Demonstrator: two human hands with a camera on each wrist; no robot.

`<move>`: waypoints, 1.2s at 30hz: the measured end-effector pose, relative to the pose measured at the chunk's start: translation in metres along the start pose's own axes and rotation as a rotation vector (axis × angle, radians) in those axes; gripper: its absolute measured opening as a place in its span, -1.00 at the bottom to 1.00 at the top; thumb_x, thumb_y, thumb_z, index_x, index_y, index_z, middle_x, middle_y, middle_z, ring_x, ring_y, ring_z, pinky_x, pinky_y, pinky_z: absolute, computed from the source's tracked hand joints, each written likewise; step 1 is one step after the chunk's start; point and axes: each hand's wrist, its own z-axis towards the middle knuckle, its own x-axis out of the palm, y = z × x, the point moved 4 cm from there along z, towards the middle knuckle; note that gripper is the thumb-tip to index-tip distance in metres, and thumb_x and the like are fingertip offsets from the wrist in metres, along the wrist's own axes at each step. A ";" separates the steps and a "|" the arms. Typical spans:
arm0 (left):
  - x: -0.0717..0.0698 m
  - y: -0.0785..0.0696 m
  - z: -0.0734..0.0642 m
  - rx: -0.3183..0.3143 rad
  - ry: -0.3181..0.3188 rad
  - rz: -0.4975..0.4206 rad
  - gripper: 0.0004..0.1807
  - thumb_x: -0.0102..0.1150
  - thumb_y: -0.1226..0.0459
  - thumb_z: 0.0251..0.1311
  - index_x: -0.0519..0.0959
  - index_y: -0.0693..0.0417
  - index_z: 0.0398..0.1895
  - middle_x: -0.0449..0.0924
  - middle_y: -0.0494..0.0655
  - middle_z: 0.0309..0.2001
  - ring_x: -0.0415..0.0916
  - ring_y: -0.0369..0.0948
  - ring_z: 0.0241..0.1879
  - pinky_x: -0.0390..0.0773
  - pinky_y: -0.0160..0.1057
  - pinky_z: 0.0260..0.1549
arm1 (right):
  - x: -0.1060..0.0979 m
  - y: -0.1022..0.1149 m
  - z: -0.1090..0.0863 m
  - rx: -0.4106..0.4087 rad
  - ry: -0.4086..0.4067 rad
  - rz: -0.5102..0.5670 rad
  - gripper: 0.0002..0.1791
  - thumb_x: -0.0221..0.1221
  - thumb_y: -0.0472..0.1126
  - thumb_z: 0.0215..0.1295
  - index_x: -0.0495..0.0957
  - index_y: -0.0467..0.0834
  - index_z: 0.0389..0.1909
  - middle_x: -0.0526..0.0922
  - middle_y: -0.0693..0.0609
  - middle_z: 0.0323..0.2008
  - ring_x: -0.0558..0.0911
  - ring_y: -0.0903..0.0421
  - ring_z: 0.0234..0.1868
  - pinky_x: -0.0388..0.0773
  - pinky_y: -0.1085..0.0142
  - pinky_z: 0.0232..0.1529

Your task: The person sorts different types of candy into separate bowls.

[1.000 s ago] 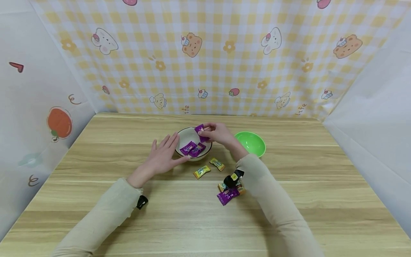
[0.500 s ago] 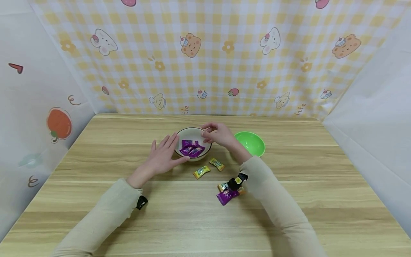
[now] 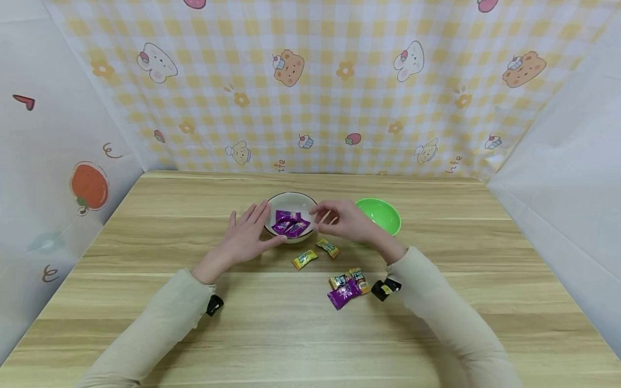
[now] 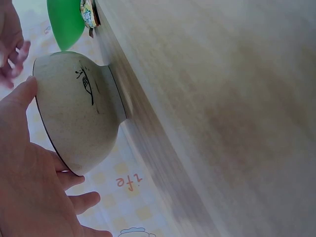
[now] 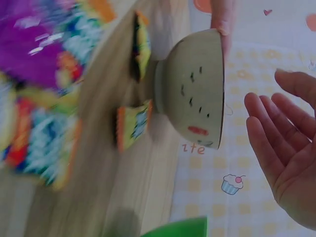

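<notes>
A cream bowl point(image 3: 291, 201) with a dark rim stands near the middle of the table, holding several purple wrapped candies point(image 3: 297, 230). My left hand point(image 3: 242, 237) rests on the bowl's left side, fingers spread and straight, its thumb on the near rim. In the left wrist view the bowl point(image 4: 79, 106) has that thumb and a finger at its rim. Just right of the bowl, my right hand point(image 3: 350, 221) holds nothing; its fingers are loosely bent. Two yellow wrapped candies point(image 3: 304, 260) lie in front of the bowl.
To the right stands a green bowl point(image 3: 385, 214), partly behind my right hand. Nearer the front lies a small pile with a purple candy point(image 3: 345, 294) and two yellow candies point(image 3: 359, 279). A checked cloth point(image 3: 315, 108) hangs along the table's back edge.
My right hand let a purple candy go into the cream bowl, then drew back to the right and nearer. The front pile now shows fully. My left hand stayed put.
</notes>
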 end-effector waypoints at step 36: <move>0.000 -0.001 0.000 -0.001 0.011 0.001 0.06 -0.36 -0.41 -0.03 -0.19 0.15 0.36 -0.29 -0.01 0.37 -0.30 0.01 0.30 -0.46 0.18 0.10 | 0.039 -0.031 -0.094 -0.066 0.313 -0.333 -0.63 0.27 -0.10 -0.03 0.54 -0.14 -0.16 0.48 0.13 -0.22 0.43 0.25 -0.19 0.38 0.37 -0.12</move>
